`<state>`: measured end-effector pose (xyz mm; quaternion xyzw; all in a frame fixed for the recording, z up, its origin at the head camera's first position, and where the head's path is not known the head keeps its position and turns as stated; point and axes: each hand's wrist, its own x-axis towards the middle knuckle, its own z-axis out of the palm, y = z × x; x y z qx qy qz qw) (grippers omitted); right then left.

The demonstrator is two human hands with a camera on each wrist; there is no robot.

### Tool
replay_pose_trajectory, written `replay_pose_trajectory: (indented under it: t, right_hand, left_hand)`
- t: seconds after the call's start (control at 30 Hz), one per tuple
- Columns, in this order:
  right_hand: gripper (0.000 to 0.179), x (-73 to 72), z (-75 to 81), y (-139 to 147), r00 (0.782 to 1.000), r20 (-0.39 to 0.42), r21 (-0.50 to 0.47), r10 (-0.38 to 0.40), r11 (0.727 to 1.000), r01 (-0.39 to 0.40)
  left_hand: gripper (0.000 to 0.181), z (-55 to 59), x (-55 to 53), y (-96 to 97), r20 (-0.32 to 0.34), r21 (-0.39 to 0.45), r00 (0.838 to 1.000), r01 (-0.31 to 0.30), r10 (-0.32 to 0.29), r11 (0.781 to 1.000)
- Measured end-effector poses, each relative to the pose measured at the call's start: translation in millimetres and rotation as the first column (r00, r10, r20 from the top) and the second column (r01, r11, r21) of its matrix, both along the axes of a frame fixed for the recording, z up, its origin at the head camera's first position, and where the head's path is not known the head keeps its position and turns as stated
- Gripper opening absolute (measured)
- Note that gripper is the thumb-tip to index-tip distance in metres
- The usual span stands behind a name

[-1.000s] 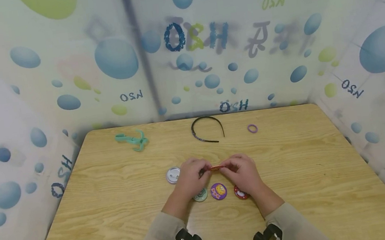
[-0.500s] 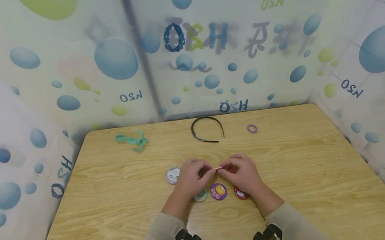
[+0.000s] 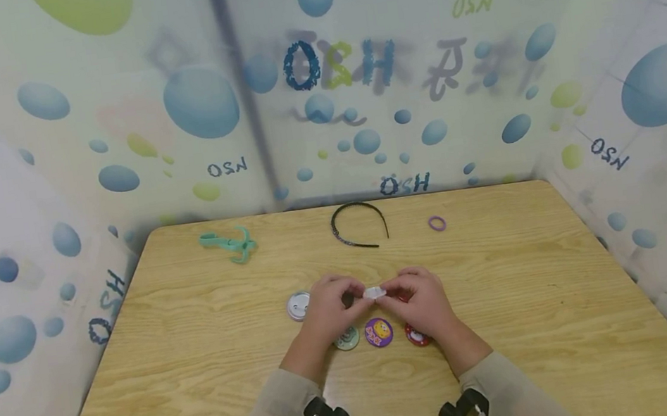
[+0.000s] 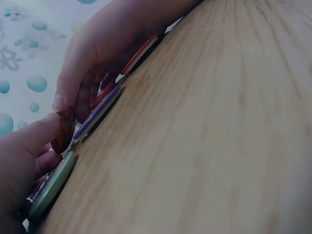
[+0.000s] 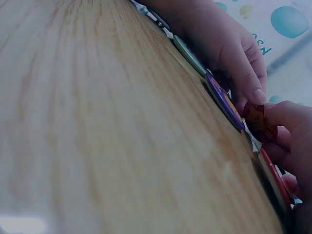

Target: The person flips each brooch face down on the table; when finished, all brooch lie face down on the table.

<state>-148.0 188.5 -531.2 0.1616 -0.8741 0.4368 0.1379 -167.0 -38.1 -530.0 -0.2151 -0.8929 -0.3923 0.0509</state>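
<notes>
Between both hands a red pin badge (image 5: pixel 261 122) is held up on edge, its whitish back turned toward the head camera. My left hand (image 3: pixel 336 305) pinches its left side with thumb and fingers. On the opposite side my right hand (image 3: pixel 418 297) pinches it the same way. Below the hands lie a green badge (image 3: pixel 348 339), a purple badge (image 3: pixel 379 332) with a yellow figure, and a red-and-white badge (image 3: pixel 417 335), partly covered by the right hand. Left of the left hand, a badge lying back up (image 3: pixel 299 306) shows its silver side and pin.
Along the back of the wooden table (image 3: pixel 202 368) lie a mint-green claw-shaped hair clip (image 3: pixel 230 244), a black headband (image 3: pixel 336 229) and a small purple ring (image 3: pixel 437 223). Patterned fabric walls (image 3: pixel 326 152) stand behind and on both sides.
The held badge has turned over between the fingertips: its orange-red side, then its thin edge, and now its whitish back faces the head camera. Both hands keep nearly the same place.
</notes>
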Motion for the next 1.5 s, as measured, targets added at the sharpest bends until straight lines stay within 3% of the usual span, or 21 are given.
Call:
replay_pose_trajectory:
  t: [0.17,0.57,0.8,1.23,1.5]
  right_hand:
    - [0.029,-0.4,-1.8,1.8,0.999,-0.04,0.041,0.016,0.999,-0.014]
    - [0.037,0.9,-1.9,2.0,1.0,0.009,0.123,-0.023,0.992,0.022]
    - [0.036,0.6,-2.7,2.7,1.0,0.001,0.13,-0.019,0.991,0.019]
    - [0.035,0.9,-2.1,2.1,0.998,-0.057,0.143,0.001,0.99,0.007]
    - [0.033,0.8,0.5,1.3,1.0,0.003,0.113,-0.006,0.994,0.005]
  left_hand:
    - [0.028,0.5,-0.2,0.0,0.022,0.003,1.0,-0.006,0.006,1.0]
    - [0.036,0.5,-0.9,1.4,-0.014,-0.06,1.0,-0.005,0.004,0.998]
    - [0.035,0.4,-0.5,1.7,-0.075,-0.062,0.997,0.016,-0.021,0.998]
    - [0.032,-0.4,-0.4,1.2,-0.094,-0.072,0.995,0.038,-0.045,0.997]
    - [0.033,-3.0,-1.3,-1.2,-0.12,-0.074,0.991,0.048,-0.056,0.996]
